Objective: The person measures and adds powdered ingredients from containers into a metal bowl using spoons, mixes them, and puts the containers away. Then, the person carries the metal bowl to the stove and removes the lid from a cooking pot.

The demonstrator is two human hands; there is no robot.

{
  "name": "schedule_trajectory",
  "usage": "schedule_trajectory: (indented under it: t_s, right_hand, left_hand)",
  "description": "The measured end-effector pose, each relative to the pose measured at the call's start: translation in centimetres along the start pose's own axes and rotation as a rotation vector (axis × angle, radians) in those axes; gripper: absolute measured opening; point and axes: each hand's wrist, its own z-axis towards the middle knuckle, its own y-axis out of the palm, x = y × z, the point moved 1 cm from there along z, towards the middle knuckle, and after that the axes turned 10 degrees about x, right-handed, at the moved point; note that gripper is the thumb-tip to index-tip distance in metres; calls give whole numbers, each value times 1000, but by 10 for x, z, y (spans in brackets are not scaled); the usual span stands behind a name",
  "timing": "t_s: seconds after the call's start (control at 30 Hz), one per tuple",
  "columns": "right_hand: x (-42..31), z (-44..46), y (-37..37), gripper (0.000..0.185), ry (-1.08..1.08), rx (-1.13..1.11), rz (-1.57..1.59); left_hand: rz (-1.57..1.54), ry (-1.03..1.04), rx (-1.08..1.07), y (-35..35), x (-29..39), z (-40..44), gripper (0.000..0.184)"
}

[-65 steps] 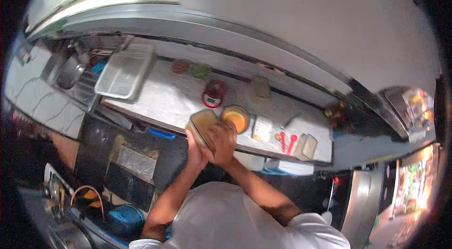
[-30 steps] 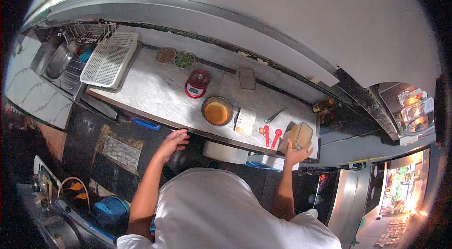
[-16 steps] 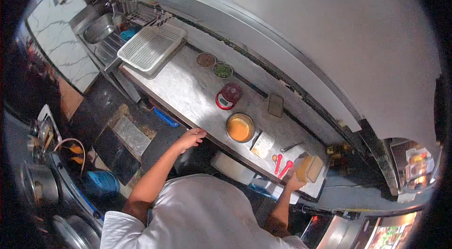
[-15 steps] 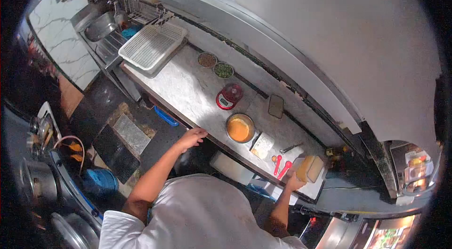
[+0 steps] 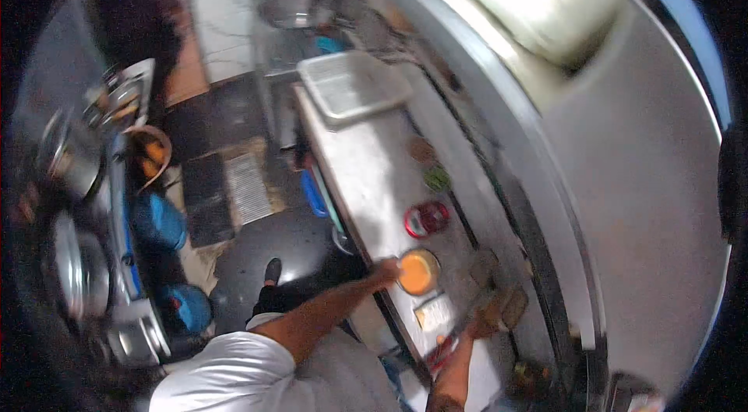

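Observation:
My left hand (image 5: 386,272) is at the near left rim of the round bowl of orange-yellow mix (image 5: 418,272); blur hides whether its fingers grip the rim. Farther right, my right hand (image 5: 481,325) is at the near end of a rectangular container (image 5: 513,307), with its fingers against it, smeared by motion. A second rectangular container (image 5: 484,265) stands just left of that, near the wall. Between the bowl and my right forearm lies a pale printed packet (image 5: 435,314). Red spoons (image 5: 441,353) show partly beside the forearm.
A red scale (image 5: 426,220) stands beyond the bowl. Two small bowls, one brown (image 5: 422,149) and one green (image 5: 437,177), sit near the wall. A white basket (image 5: 354,86) is at the counter's far end, by the sink (image 5: 292,11). Pots (image 5: 72,151) stand at left.
The view has swung round to the left. My right hand and the rectangular container have moved from the counter's right end toward the wall. My left hand has gone from the counter edge to the bowl.

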Motion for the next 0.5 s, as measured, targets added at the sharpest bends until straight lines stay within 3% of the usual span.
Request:
schedule_trajectory:
  t_s: [0.07,0.1,0.13,0.23,0.27,0.33,0.4,0.43,0.5]
  right_hand:
    - [-68,-5,-4,64,125,-16,33]
    - [-92,-11,-1,64,132,-37,57]
    - [-120,-20,-3,65,124,-69,75]
    - [-217,-57,-24,65,115,-167,144]
    - [-250,-76,-29,66,134,-219,193]
    - [-313,-116,-36,66,179,-357,288]
    - [-363,-149,-41,67,236,-521,371]
    - [-390,-166,-41,67,270,-618,411]
    - [-440,-195,-39,68,344,-808,481]
  left_hand:
    - [-329,-245,-290,4,-25,1,66]
    - [-537,-66,109,0,-5,-3,43]
    - [-587,73,69,6,-16,-4,46]
    - [-407,244,53,-81,1,-7,49]
    - [-349,206,90,-106,-13,-11,49]
    - [56,496,204,-145,-25,-3,80]
    - [162,451,-76,-146,-80,-4,87]
    - [181,434,-69,-154,-104,-5,87]
    - [286,324,-284,-190,-137,-6,86]
